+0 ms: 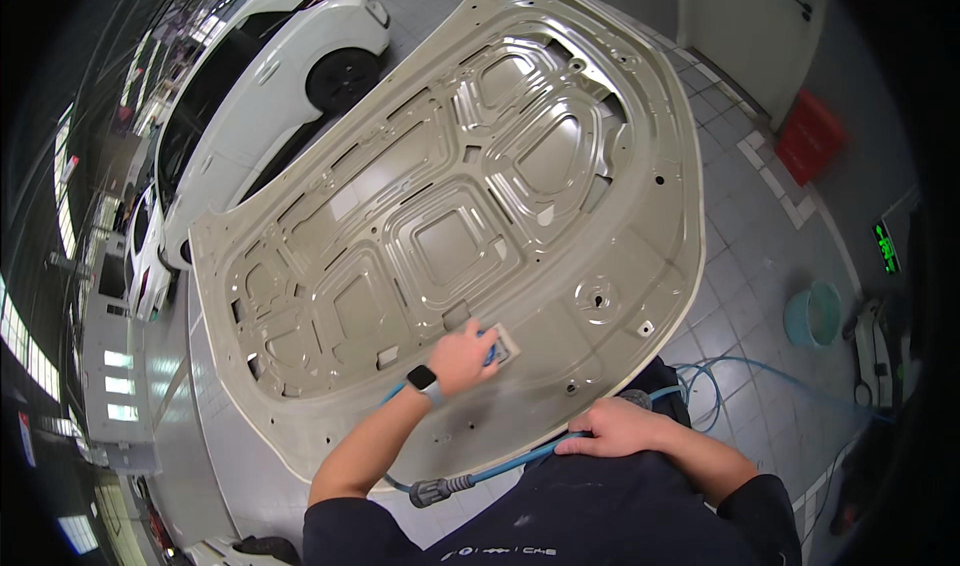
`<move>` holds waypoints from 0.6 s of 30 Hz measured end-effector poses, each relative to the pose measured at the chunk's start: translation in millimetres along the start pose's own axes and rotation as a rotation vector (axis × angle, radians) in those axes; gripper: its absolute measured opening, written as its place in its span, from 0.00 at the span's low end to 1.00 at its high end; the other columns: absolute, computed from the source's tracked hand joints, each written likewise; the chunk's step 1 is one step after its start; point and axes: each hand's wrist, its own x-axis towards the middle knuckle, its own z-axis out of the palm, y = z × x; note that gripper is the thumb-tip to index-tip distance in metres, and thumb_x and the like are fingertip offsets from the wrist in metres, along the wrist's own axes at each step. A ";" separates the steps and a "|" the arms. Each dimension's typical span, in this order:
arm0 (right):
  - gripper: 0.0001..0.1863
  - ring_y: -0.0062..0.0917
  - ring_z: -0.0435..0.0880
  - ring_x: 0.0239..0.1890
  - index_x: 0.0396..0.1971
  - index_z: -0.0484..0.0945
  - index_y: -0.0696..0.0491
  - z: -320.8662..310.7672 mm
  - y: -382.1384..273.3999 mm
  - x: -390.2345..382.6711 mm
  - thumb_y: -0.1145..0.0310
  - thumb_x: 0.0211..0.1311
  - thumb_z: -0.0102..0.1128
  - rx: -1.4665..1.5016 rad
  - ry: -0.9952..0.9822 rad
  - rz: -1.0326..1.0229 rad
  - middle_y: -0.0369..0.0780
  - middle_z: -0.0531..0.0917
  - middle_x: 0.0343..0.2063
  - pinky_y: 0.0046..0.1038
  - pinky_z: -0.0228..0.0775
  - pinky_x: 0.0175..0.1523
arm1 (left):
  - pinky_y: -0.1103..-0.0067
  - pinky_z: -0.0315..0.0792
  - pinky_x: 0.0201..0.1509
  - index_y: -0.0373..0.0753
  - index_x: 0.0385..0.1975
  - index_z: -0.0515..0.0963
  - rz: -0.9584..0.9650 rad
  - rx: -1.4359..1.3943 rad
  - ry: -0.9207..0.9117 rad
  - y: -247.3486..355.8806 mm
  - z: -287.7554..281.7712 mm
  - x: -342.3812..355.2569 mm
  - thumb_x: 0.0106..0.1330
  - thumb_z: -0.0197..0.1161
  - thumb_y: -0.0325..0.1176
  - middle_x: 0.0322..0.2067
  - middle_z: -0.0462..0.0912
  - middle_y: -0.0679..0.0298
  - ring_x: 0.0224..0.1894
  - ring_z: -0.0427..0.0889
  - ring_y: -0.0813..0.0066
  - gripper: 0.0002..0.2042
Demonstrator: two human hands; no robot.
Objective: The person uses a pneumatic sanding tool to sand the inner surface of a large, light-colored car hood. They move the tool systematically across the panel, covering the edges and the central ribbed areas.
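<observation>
A large beige car hood lies before me, its ribbed inner side up. My left hand, wearing a watch, is closed round a small blue and pale rectangular sanding block. The block sits flat on the smooth band near the hood's close edge. A blue hose with a dark grey coupling passes beneath my left forearm and across my front. At the hood's near edge, my right hand is closed on this hose; its fingers are partly hidden.
Beyond the hood on the left stands a white car. To the right are a red box-shaped object, a teal bucket and a grey door. More blue hose trails over the tiled floor.
</observation>
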 end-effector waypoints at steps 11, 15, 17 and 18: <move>0.32 0.53 0.85 0.35 0.32 0.85 0.59 24.6 -4.2 -10.6 0.39 0.73 0.58 0.040 0.128 0.101 0.53 0.84 0.27 0.47 0.78 0.41 | 0.58 0.82 0.34 0.45 0.50 0.75 0.170 0.076 -0.059 39.0 -7.9 62.9 0.62 0.70 0.45 0.45 0.77 0.50 0.33 0.87 0.47 0.20; 0.35 0.55 0.84 0.31 0.29 0.85 0.59 15.4 -10.8 -3.3 0.36 0.73 0.55 0.040 0.075 0.093 0.53 0.83 0.21 0.49 0.77 0.40 | 0.58 0.82 0.34 0.45 0.50 0.75 0.110 0.123 -0.169 13.7 -15.2 -7.2 0.63 0.70 0.45 0.45 0.77 0.52 0.34 0.87 0.47 0.20; 0.35 0.55 0.84 0.31 0.30 0.86 0.59 9.9 -14.9 -0.3 0.36 0.73 0.56 0.055 0.060 0.089 0.54 0.83 0.21 0.49 0.77 0.41 | 0.58 0.82 0.34 0.45 0.50 0.75 0.098 0.145 -0.222 6.7 -18.9 -22.8 0.63 0.70 0.45 0.45 0.76 0.52 0.35 0.87 0.47 0.20; 0.35 0.55 0.84 0.31 0.30 0.86 0.59 8.0 -16.6 0.6 0.36 0.73 0.56 0.053 0.057 0.092 0.54 0.83 0.21 0.49 0.77 0.41 | 0.58 0.82 0.34 0.45 0.50 0.75 0.103 0.148 -0.242 6.6 -19.6 -26.1 0.63 0.70 0.45 0.45 0.76 0.52 0.35 0.86 0.48 0.20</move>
